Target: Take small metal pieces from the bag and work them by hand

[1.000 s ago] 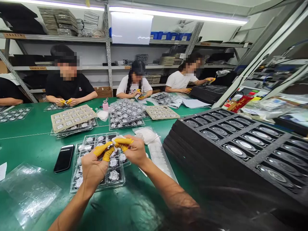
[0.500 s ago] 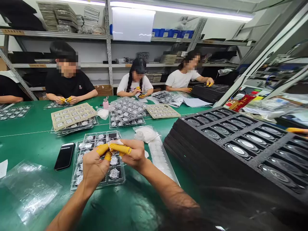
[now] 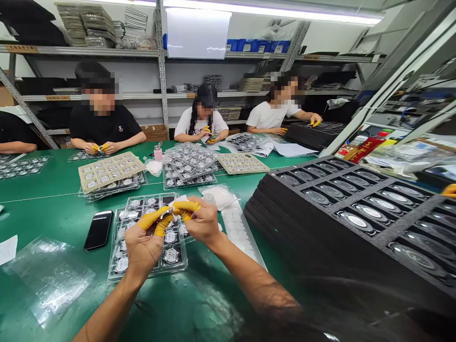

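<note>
My left hand (image 3: 143, 244) and my right hand (image 3: 202, 221) meet above a clear plastic tray (image 3: 147, 235) of round metal watch cases. Both wear yellow finger cots. The left fingers pinch a small round metal watch case (image 3: 165, 214). Against that case the right fingers press a small white cloth (image 3: 177, 204). The tray lies on the green table (image 3: 64, 194) right under my hands.
A black phone (image 3: 98, 230) lies left of the tray, with clear plastic bags (image 3: 50, 278) nearer me. Stacked black foam trays (image 3: 342, 209) fill the right side. More part trays (image 3: 109, 173) sit mid-table. Three people work across the table, in front of metal shelves.
My hands stayed together over the tray, shifting slightly right and up; the watch case shows again between my left fingers.
</note>
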Available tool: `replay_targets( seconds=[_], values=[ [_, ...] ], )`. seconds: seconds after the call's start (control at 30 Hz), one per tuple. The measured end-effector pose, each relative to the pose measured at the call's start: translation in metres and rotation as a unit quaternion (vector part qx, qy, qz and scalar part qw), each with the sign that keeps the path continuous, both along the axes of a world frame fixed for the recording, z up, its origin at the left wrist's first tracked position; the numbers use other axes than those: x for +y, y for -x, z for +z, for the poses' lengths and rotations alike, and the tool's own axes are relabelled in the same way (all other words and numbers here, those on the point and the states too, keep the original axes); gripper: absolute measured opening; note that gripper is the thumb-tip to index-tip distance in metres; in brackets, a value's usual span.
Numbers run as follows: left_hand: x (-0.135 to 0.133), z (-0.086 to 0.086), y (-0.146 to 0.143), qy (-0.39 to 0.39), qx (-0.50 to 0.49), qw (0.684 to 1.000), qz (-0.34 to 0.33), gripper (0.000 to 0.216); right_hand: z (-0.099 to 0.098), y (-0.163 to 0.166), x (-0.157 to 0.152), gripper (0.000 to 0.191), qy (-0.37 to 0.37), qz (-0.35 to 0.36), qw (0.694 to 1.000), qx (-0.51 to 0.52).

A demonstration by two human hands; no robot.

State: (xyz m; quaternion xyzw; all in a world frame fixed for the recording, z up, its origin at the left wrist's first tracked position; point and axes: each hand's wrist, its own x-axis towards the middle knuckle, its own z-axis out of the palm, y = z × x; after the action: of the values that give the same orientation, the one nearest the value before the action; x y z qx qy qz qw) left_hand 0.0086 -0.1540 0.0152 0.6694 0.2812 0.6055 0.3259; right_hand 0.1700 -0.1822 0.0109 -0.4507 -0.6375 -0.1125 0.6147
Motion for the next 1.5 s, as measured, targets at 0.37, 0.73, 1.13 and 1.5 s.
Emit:
replay_targets(
  seconds=[0.37, 0.73, 1.13, 1.5],
  values=[
    [0.013, -0.009, 0.005, -0.080, 0.051, 0.995, -0.023, 0.022, 0.021, -0.008, -0.016, 0.011, 0.210, 0.018, 0.975, -0.076],
    [0.024, 0.005, 0.019, -0.362, 0.195, 0.907, 0.086, 0.028, 0.026, 0.017, -0.011, 0.023, 0.408, 0.355, 0.662, 0.518],
    [0.020, 0.002, 0.009, 0.027, 0.103, 0.993, -0.058, 0.027, 0.000, -0.006, -0.002, 0.031, 0.019, 0.084, 0.996, 0.015],
    [0.019, -0.003, 0.010, -0.131, 0.145, 0.980, 0.048, 0.020, 0.015, -0.022, -0.011, 0.041, 0.014, -0.024, 0.980, -0.196]
  ],
)
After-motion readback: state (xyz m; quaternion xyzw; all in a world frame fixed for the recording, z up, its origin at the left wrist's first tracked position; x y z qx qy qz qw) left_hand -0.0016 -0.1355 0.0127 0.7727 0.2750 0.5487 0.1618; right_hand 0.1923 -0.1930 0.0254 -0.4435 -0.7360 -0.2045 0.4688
